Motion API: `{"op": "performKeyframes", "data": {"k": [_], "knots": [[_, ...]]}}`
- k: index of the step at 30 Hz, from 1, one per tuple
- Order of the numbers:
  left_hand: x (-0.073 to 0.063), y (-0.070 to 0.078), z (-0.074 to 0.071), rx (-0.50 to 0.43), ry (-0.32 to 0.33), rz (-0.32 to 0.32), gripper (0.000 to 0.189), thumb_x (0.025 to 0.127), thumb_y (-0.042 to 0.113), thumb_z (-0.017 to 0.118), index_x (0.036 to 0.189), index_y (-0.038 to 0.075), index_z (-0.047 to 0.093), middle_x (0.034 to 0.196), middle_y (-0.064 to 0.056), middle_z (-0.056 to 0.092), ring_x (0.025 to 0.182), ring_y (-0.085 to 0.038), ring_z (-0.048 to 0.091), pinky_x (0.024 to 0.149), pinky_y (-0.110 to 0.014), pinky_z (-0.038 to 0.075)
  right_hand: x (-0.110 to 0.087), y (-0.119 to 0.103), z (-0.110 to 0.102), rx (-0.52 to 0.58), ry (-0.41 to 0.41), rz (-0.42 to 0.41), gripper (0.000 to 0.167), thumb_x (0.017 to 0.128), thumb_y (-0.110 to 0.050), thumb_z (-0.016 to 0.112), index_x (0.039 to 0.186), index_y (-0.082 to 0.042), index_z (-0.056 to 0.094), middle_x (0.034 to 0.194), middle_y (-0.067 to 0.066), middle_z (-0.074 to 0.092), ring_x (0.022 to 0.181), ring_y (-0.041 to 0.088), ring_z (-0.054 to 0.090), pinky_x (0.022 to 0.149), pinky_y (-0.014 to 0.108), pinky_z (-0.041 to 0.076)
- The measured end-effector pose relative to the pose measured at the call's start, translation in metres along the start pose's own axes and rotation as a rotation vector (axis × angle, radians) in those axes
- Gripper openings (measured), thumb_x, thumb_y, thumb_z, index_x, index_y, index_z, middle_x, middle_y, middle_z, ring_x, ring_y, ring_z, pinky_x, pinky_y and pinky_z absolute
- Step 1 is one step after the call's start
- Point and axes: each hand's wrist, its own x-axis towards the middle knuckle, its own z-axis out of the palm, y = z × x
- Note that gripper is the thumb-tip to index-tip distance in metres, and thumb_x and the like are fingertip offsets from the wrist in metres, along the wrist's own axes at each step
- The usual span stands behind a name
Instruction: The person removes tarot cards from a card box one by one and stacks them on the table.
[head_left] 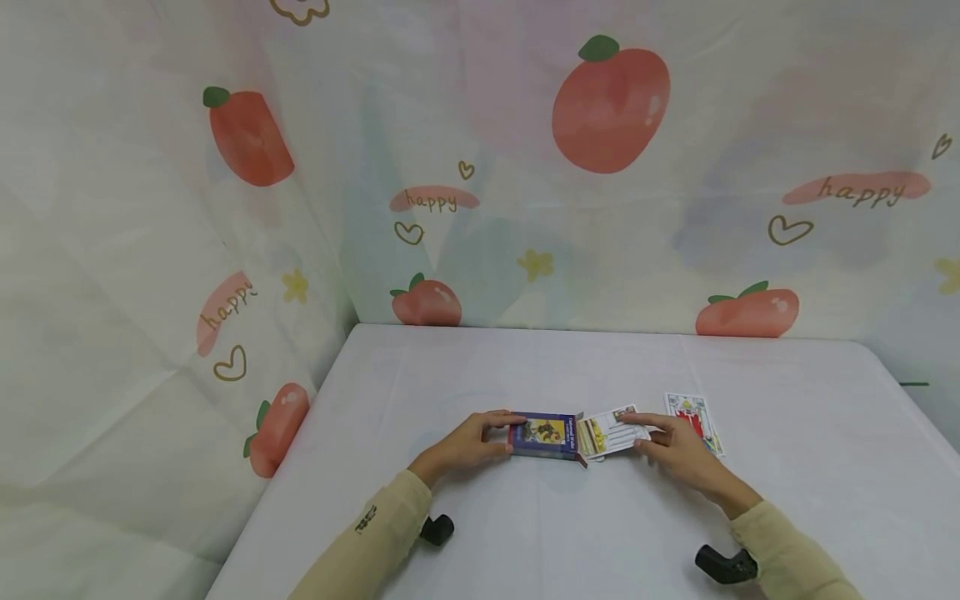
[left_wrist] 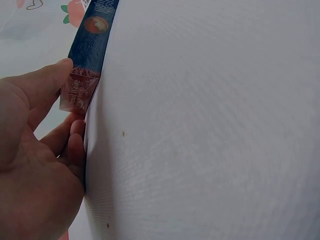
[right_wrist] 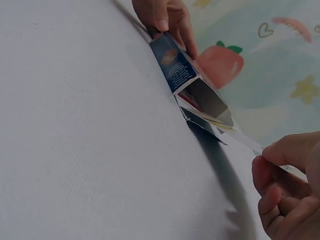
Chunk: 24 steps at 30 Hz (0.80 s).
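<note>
A blue tarot card box (head_left: 543, 429) lies on the white table, its open end toward the right. My left hand (head_left: 468, 446) grips the closed end between thumb and fingers. From the open end stick out several cards (head_left: 611, 432), slightly fanned and partly inside the box. With thumb and fingertips my right hand (head_left: 686, 454) pinches the outer edge of these cards. The right wrist view looks into the box mouth, where the cards (right_wrist: 244, 140) lie low and a flap hangs open beneath. Another card (head_left: 693, 407) with a red figure lies just behind my right hand, partly covered by it.
The white tabletop (head_left: 570, 533) runs back to a fabric backdrop (head_left: 495, 100) printed with fruit and "happy". A similar fabric wall (head_left: 112, 333) stands along the left. Black camera pieces (head_left: 723, 565) sit at both wrists, close to the table.
</note>
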Motion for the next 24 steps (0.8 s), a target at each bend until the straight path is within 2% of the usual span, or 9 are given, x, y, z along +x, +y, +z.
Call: {"op": "performKeyframes", "data": {"k": [4, 8, 10, 17, 22, 24], "knots": [[0.000, 0.000, 0.000, 0.001, -0.003, -0.001, 0.049, 0.097, 0.019, 0.069, 0.143, 0.031, 0.058, 0.163, -0.005, 0.039, 0.156, -0.027, 0.027, 0.126, -0.051, 0.026, 0.000, 0.000, -0.004, -0.047, 0.038, -0.038, 0.039, 0.095, 0.001, 0.063, 0.134, 0.001, 0.062, 0.141, 0.032, 0.055, 0.079, 0.002, 0.057, 0.058, 0.022, 0.047], [0.000, 0.001, 0.000, -0.006, -0.003, 0.001, 0.049, 0.097, 0.019, 0.069, 0.143, 0.031, 0.058, 0.163, -0.005, 0.039, 0.156, -0.027, 0.027, 0.126, -0.050, 0.026, 0.001, 0.000, -0.007, -0.114, 0.103, -0.080, 0.036, 0.095, 0.002, 0.059, 0.131, 0.001, 0.065, 0.140, 0.031, 0.058, 0.090, -0.004, 0.051, 0.066, 0.018, 0.045], [0.000, 0.001, 0.000, -0.010, -0.002, 0.003, 0.049, 0.096, 0.019, 0.070, 0.143, 0.030, 0.059, 0.163, -0.005, 0.039, 0.156, -0.027, 0.028, 0.126, -0.050, 0.026, 0.001, 0.000, -0.009, -0.112, 0.130, -0.089, 0.036, 0.095, 0.004, 0.057, 0.129, 0.002, 0.066, 0.139, 0.031, 0.058, 0.091, -0.005, 0.050, 0.065, 0.019, 0.045], [0.000, 0.002, 0.000, -0.010, -0.001, -0.001, 0.048, 0.096, 0.020, 0.070, 0.142, 0.032, 0.059, 0.162, -0.004, 0.040, 0.156, -0.027, 0.027, 0.126, -0.051, 0.026, 0.000, -0.004, -0.014, -0.039, 0.143, -0.020, 0.040, 0.095, 0.005, 0.050, 0.133, 0.002, 0.062, 0.141, 0.029, 0.053, 0.067, 0.003, 0.047, 0.052, 0.023, 0.040], [0.000, 0.001, 0.001, -0.005, -0.003, -0.003, 0.047, 0.097, 0.020, 0.069, 0.141, 0.033, 0.060, 0.162, -0.004, 0.041, 0.156, -0.027, 0.027, 0.125, -0.052, 0.027, -0.002, -0.007, -0.016, -0.050, 0.152, 0.006, 0.043, 0.095, 0.005, 0.051, 0.137, 0.001, 0.060, 0.146, 0.030, 0.049, 0.063, 0.004, 0.044, 0.050, 0.022, 0.040], [0.000, 0.000, 0.001, -0.004, -0.003, -0.001, 0.048, 0.097, 0.020, 0.069, 0.142, 0.033, 0.059, 0.162, -0.004, 0.041, 0.156, -0.027, 0.027, 0.125, -0.052, 0.027, -0.003, -0.008, -0.016, -0.054, 0.164, -0.011, 0.044, 0.094, 0.006, 0.052, 0.136, 0.001, 0.060, 0.147, 0.030, 0.049, 0.068, 0.001, 0.045, 0.049, 0.021, 0.040]]}}
